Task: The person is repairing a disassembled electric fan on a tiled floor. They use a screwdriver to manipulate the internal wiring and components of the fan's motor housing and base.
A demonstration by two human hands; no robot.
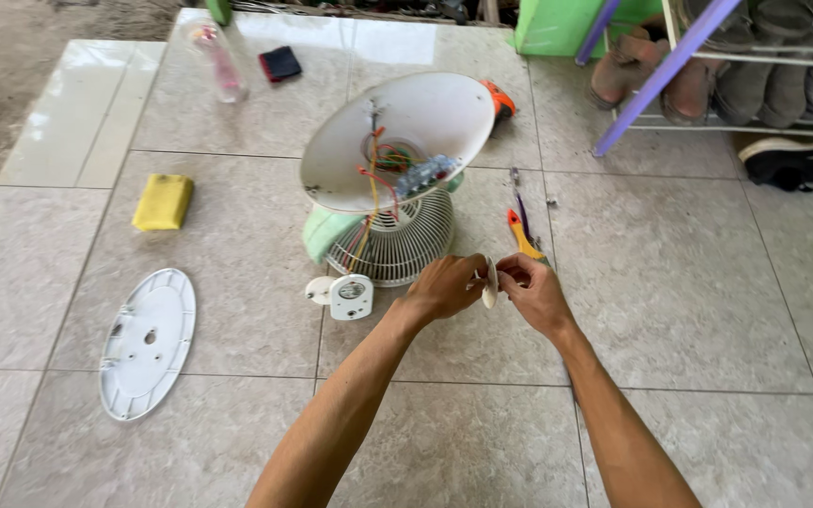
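Small white plastic part (490, 284) is pinched between both hands just above the tiled floor (689, 282): left hand (444, 287) and right hand (531, 290) fingers curled around it, forearms stretched forward. Behind sits the overturned fan (392, 179), smooth white base up, coloured wires spilling onto the wire grille.

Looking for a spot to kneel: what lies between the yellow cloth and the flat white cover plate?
Only bare floor tile between yellow cloth and white plate, per the head view.
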